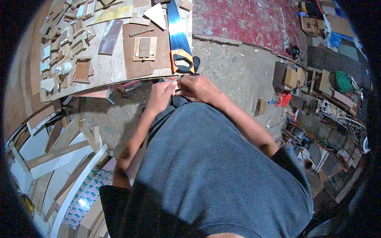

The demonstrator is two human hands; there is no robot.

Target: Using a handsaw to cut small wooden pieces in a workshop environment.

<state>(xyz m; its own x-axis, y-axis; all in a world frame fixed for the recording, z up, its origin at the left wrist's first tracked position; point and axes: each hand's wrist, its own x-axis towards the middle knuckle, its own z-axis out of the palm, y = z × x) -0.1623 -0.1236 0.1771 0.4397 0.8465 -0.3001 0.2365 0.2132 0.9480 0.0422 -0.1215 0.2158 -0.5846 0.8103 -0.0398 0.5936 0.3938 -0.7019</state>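
My left hand (160, 96) and my right hand (199, 88) meet in front of my dark shirt, just below the near edge of the workbench (115, 85). Both sets of fingers are curled and pinched together. A small pale bit shows at the left fingertips, but what the hands hold is too hidden to name. Just beyond them lies a handsaw (177, 37), its orange and black handle toward me and its blade pointing away. Left of the saw, a small wooden piece with a raised block (145, 48) rests on a brown panel (135, 70).
Several small wooden offcuts and frames (82, 69) crowd the bench's left side, near a white spiral bulb (63, 68). Long boards (59, 156) lean at lower left. A red tiled floor (242, 20) lies beyond, with cables (351, 129), boxes (293, 77) and wood along the right.
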